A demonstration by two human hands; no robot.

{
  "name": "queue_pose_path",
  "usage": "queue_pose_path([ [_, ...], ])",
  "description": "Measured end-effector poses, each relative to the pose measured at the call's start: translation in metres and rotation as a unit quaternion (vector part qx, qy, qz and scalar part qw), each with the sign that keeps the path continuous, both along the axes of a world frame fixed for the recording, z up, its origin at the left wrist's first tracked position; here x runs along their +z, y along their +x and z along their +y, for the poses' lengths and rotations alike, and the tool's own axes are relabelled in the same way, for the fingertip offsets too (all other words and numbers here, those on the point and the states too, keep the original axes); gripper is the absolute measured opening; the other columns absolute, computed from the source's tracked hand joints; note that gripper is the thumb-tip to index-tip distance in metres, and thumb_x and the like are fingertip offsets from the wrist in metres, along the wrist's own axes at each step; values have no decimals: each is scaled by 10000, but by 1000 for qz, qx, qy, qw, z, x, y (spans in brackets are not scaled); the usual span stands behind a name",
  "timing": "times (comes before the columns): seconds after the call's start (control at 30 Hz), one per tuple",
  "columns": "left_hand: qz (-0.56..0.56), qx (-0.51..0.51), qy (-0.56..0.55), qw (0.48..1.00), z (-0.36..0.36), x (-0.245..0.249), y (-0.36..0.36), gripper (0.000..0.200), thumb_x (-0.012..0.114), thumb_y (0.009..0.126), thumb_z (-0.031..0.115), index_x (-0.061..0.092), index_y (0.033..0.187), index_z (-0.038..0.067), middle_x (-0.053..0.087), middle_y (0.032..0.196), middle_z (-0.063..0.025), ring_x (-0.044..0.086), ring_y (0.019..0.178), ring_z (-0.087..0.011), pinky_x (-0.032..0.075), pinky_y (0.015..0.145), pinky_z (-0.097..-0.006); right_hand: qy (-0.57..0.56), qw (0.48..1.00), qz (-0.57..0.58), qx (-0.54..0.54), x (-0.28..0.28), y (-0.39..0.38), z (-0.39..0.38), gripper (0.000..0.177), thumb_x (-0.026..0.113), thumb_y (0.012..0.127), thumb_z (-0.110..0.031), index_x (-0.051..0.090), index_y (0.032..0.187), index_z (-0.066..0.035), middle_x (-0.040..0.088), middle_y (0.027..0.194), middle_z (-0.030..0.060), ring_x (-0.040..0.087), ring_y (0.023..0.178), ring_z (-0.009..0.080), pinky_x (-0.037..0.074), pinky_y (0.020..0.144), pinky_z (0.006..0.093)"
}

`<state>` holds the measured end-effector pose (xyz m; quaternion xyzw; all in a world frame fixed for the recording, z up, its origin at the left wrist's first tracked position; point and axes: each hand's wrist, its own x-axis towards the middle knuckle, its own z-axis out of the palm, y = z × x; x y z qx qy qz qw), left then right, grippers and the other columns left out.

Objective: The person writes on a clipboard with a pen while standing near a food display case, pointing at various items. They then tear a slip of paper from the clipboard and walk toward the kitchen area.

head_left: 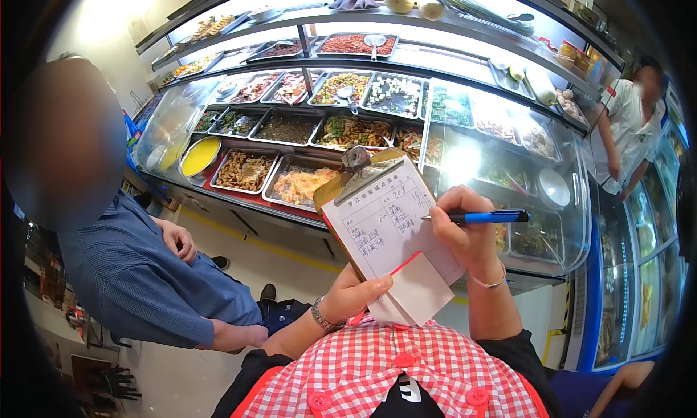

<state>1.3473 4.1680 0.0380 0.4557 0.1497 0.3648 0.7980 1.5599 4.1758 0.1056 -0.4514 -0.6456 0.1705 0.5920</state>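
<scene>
A clipboard (325, 194) with a metal clip at its top is held in front of my chest. My left hand (353, 296) grips its lower left edge, thumb on top. Clipped to it is an order form (396, 233) with handwritten lines in its columns. A folded slip of white paper (415, 291) with a red edge lies over the form's lower part. My right hand (465, 225) pinches a blue and black pen (488, 217), its tip at the form's right side. Some of the form is hidden under the folded paper.
Beyond the clipboard stands a glass-fronted food counter with metal trays of dishes (356, 131) and a bowl of yellow liquid (200, 156). A person in a blue shirt (160, 265) is close on my left. Another person in white (626, 120) stands at right, beside glass-door fridges (617, 302).
</scene>
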Motion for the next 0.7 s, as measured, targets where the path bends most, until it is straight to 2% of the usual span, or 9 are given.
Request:
queue_pose_path([
  [0.3,4,-9,9,1000,0,2,2,512,568,845,106,377,1300,-30,504,1241,-127,500,1122,-182,403,946,-334,-17,1000,-23,-9,15,4,-12,117,676,696,-24,566,659,-11,588,596,44,530,521,79,417,487,226],
  [0.37,9,-2,11,1000,-1,5,3,498,570,848,106,388,1292,-29,511,1231,-122,504,1114,-177,409,937,-330,-42,999,-16,-9,15,1,-13,122,681,694,-30,567,655,-12,585,591,46,533,514,85,419,483,228],
  [0.6,37,5,38,999,-4,1,-1,423,578,859,113,447,1237,-25,547,1163,-94,525,1042,-139,435,880,-301,-4,999,-41,-18,5,-1,-8,124,689,679,-30,569,653,-12,582,601,62,535,513,107,420,481,245],
  [0.7,47,-7,50,998,-3,-2,-4,477,566,828,24,413,1278,-14,530,1221,-122,531,1097,-191,427,929,-334,24,996,-75,-28,5,-3,-6,122,689,673,-24,569,654,-13,571,599,67,539,518,122,421,485,252],
])
